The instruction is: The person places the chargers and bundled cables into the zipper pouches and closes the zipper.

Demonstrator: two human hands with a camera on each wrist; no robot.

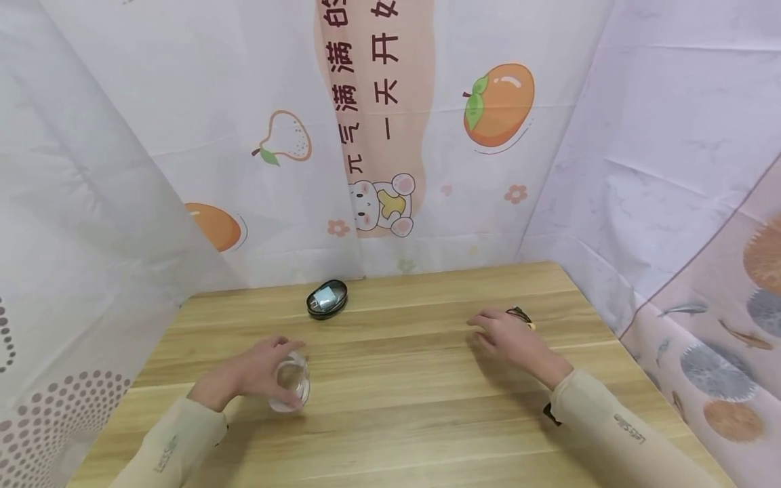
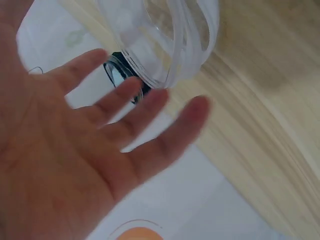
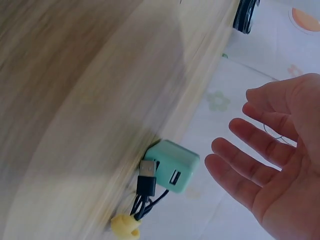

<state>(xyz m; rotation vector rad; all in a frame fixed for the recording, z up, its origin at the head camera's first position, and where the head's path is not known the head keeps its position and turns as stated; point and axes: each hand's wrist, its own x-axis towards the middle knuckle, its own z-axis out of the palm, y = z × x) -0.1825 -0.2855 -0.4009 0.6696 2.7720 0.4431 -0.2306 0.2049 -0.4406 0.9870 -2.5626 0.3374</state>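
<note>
On the left of the table, my left hand (image 1: 259, 371) reaches around a clear round container (image 1: 291, 381). In the left wrist view, its fingers (image 2: 167, 145) are spread and fairly straight beside the container's ringed wall (image 2: 192, 45); whether they touch it I cannot tell. My right hand (image 1: 511, 339) hovers at the right side with relaxed fingers and an empty palm. Just beyond it lies a mint-green USB charger (image 3: 175, 165) with a black cable (image 3: 145, 186) bundled by a yellow tie (image 3: 125, 227). From the head view, the hand mostly hides this charger.
Near the back edge of the wooden table (image 1: 390, 420) lies a coiled black cable (image 1: 327, 299) with a pale block in its middle. Printed cloth (image 1: 488, 203) hangs behind the table and along both sides.
</note>
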